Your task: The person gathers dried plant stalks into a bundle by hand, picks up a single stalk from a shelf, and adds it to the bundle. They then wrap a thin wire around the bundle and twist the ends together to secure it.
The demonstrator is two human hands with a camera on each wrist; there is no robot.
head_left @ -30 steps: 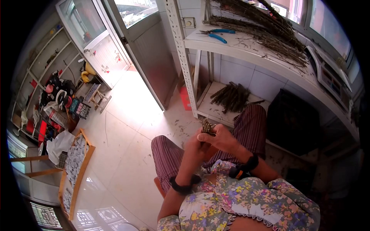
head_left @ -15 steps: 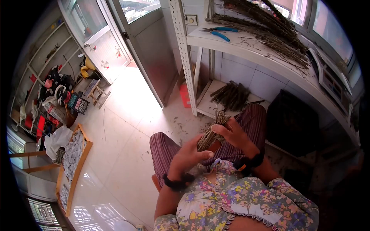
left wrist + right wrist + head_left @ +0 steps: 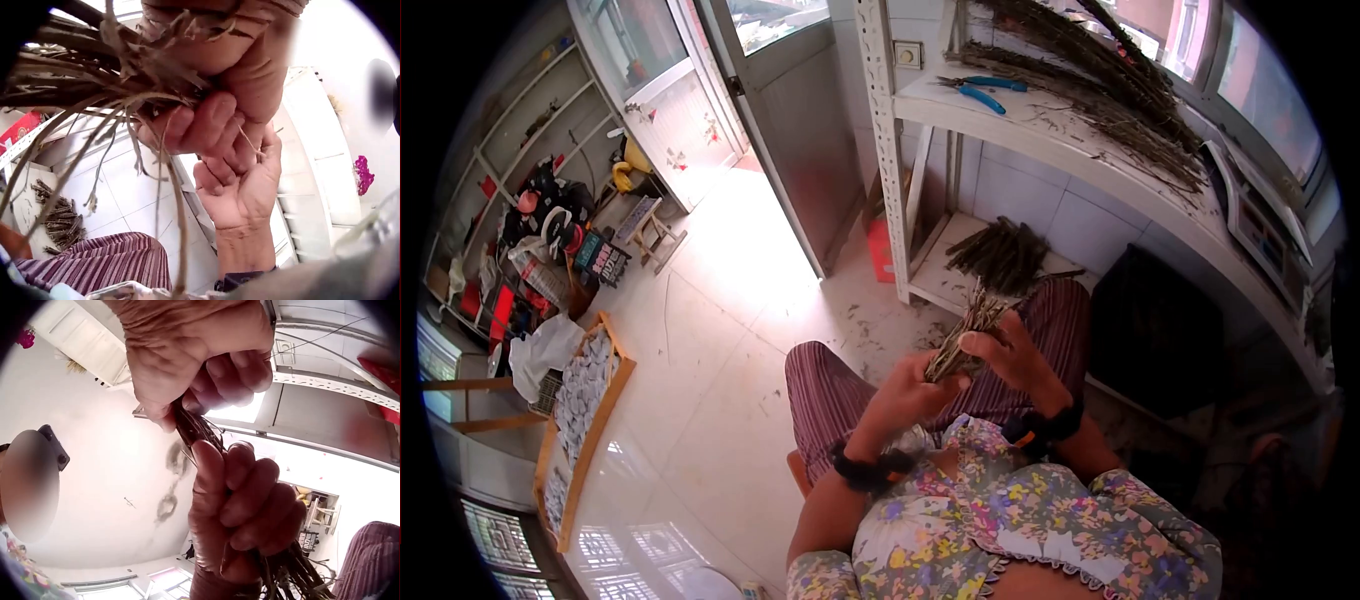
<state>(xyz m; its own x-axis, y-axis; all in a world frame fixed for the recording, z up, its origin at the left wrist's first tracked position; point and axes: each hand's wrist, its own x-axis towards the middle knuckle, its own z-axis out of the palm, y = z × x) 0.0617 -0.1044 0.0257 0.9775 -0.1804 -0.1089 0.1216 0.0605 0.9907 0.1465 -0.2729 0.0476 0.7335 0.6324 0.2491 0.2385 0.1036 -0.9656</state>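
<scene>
Left hand (image 3: 905, 398): curled round the twigs (image 3: 968, 333)
Right hand (image 3: 1018, 356): curled round them too
Twigs: bunched — above the striped trousers (image 3: 828, 388)
Loose stems (image 3: 181, 231): could snag or drop — jutting ends, slackening grip

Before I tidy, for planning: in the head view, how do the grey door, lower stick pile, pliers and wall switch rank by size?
1. Grey door
2. Lower stick pile
3. Pliers
4. Wall switch

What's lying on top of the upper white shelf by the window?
The upper white shelf holds blue-handled pliers, a heap of long dry stems and, farther right, a pale object I can't identify. Whatever lies beneath the heap is covered.
</scene>
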